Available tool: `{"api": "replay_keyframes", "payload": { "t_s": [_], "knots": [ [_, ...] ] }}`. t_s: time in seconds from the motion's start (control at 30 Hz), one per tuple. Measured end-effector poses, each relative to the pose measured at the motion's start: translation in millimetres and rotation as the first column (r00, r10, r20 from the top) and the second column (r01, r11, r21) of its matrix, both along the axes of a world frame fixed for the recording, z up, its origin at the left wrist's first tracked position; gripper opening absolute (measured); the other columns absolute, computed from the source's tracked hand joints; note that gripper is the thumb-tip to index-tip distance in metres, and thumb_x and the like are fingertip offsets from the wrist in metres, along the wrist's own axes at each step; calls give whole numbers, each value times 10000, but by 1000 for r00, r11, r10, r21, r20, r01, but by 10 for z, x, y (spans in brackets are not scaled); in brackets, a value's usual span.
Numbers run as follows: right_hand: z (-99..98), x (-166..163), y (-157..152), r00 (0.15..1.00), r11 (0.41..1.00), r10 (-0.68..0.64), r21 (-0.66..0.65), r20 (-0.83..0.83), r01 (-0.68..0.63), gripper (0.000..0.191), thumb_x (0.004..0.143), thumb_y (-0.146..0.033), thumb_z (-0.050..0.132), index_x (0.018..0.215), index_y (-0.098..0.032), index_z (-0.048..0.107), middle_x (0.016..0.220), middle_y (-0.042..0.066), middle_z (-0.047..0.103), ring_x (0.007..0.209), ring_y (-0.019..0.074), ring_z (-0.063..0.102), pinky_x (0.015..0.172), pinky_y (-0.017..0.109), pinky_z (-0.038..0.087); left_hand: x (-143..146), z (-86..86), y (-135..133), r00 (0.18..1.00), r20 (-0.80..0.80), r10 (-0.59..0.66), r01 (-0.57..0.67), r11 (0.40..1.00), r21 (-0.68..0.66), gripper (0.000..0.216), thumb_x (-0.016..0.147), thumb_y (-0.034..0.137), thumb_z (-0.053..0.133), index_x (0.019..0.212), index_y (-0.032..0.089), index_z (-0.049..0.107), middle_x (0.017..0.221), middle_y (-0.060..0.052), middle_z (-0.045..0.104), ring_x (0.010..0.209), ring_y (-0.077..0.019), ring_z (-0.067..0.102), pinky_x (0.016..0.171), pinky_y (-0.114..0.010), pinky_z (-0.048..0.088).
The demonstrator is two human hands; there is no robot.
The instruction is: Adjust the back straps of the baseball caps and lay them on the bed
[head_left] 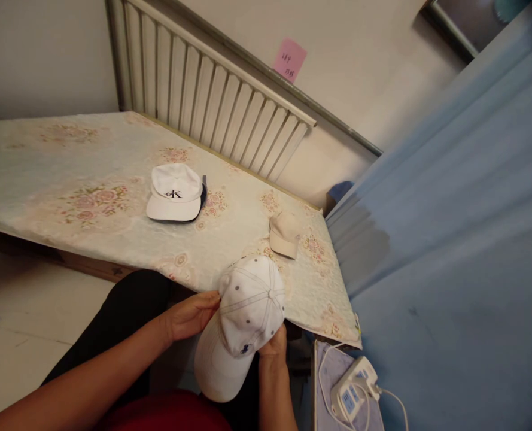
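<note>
I hold a white baseball cap (243, 323) with small holes and a dark logo over my lap, its brim pointing down toward me. My left hand (191, 314) pinches the cap's left side, fingers closed on the fabric. My right hand (273, 348) grips the cap from below on its right side, mostly hidden behind it. On the floral-covered bed (68, 173) lies a white cap with a black logo (175, 193), on top of something dark. A smaller beige cap (284, 234) lies near the bed's right corner.
A white radiator (212, 96) runs along the wall behind the bed, with a pink note (289, 60) stuck above it. A blue curtain (463, 227) fills the right side. A white power strip with cable (353, 392) lies at the lower right. My dark-trousered leg (122, 317) is below the bed's edge.
</note>
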State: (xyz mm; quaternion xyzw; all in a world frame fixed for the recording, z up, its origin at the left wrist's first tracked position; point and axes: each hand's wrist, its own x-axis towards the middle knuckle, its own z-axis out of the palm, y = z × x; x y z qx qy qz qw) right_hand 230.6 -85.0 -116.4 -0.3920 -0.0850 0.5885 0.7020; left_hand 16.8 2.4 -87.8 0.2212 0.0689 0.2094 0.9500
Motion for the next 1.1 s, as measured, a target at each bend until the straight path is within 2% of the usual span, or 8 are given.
{"api": "replay_keyframes", "payload": {
  "t_s": [0.33, 0.63, 0.87, 1.1],
  "knots": [
    [-10, -5, 16, 1000, 1000, -31, 0, -2, 31, 246, 783, -337, 603, 904, -178, 747, 965, 71, 772, 1061, 229, 677, 1023, 412, 472, 19, 10, -11, 999, -35, 9, -9, 1000, 7, 223, 875, 188, 607, 1047, 117, 730, 960, -138, 751, 926, -244, 689, 882, -352, 484],
    [-53, -16, 40, 999, 1000, 11, 22, -40, -10, 285, 744, -296, 630, 962, -159, 749, 1060, 67, 754, 1069, 223, 674, 1072, 399, 426, 7, 16, -30, 998, -63, 25, -27, 999, -21, 199, 838, 188, 658, 1001, 115, 745, 910, -133, 757, 844, -230, 701, 852, -345, 500],
    [-21, -50, 46, 1000, 1000, -3, 28, 2, 3, 284, 716, -333, 642, 914, -163, 754, 1015, 83, 764, 1029, 245, 687, 1050, 435, 444, 37, 62, -34, 991, -126, 35, -36, 999, -9, 311, 813, 169, 680, 1118, 114, 706, 878, -128, 761, 826, -239, 708, 793, -327, 506],
    [-3, -68, 21, 1000, 1000, 14, 23, 1, -14, 301, 705, -332, 642, 924, -160, 757, 1024, 81, 762, 996, 241, 700, 1047, 430, 448, 20, 23, -52, 992, -121, 33, -35, 999, -16, 350, 818, 189, 672, 1160, 119, 686, 893, -132, 761, 829, -254, 710, 804, -352, 510]
  ]
}}
